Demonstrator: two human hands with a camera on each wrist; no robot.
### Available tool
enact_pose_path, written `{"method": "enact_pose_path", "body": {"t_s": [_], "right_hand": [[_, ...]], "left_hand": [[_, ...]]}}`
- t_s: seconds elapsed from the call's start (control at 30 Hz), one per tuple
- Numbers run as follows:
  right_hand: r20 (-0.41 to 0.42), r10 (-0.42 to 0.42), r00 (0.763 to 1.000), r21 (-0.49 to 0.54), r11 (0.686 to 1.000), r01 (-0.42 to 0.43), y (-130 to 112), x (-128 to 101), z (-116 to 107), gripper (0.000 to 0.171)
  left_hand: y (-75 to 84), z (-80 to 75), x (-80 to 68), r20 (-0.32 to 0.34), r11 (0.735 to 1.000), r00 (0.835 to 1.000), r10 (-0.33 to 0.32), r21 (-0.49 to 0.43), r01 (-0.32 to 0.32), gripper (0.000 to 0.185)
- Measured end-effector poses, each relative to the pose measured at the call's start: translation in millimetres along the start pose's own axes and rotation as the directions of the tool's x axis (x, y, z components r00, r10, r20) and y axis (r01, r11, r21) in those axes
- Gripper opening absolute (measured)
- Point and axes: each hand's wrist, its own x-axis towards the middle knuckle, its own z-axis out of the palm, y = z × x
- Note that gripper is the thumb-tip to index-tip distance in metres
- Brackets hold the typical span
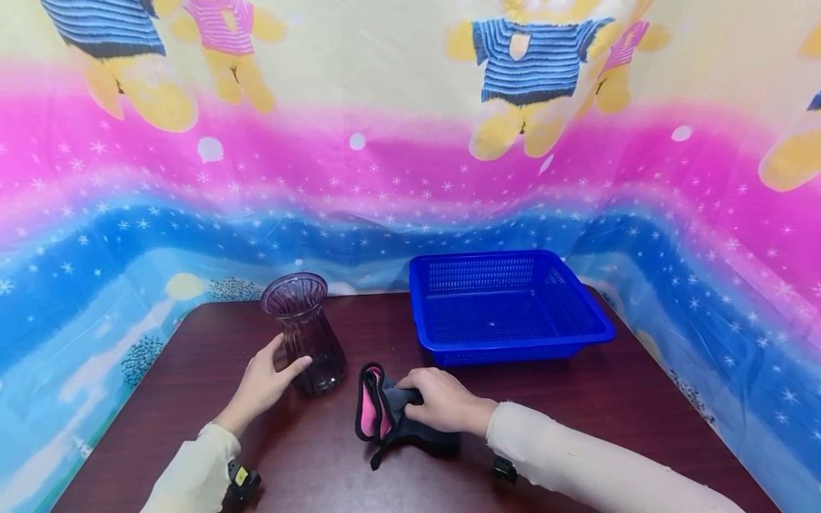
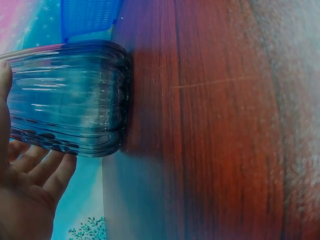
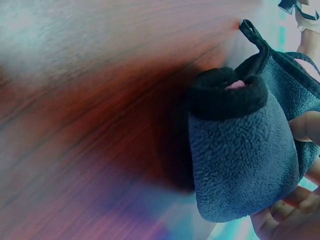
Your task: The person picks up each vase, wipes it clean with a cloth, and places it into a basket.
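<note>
Glass vase [image 1: 303,329], fleece mitt [image 1: 385,417], 2 hands.
Left hand [image 1: 263,381] cups vase's waist: likely fragile, slippery. Right hand [image 1: 442,402], right of vase, clenches soft, light mitt.

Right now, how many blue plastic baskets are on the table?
1. The blue plastic mesh basket sits at the far right of the dark wooden table, beyond the right hand; none looks hidden.
</note>
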Motion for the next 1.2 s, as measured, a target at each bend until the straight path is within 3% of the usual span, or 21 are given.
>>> {"method": "enact_pose_path", "body": {"t_s": [1.2], "right_hand": [[-0.014,0.053,0.998,-0.076,0.996,-0.054,33,-48,-29,0.027]], "left_hand": [[2.3,0.3,-1.0,0.004,1.000,1.000,-0.006,0.000,0.006,0.070]]}}
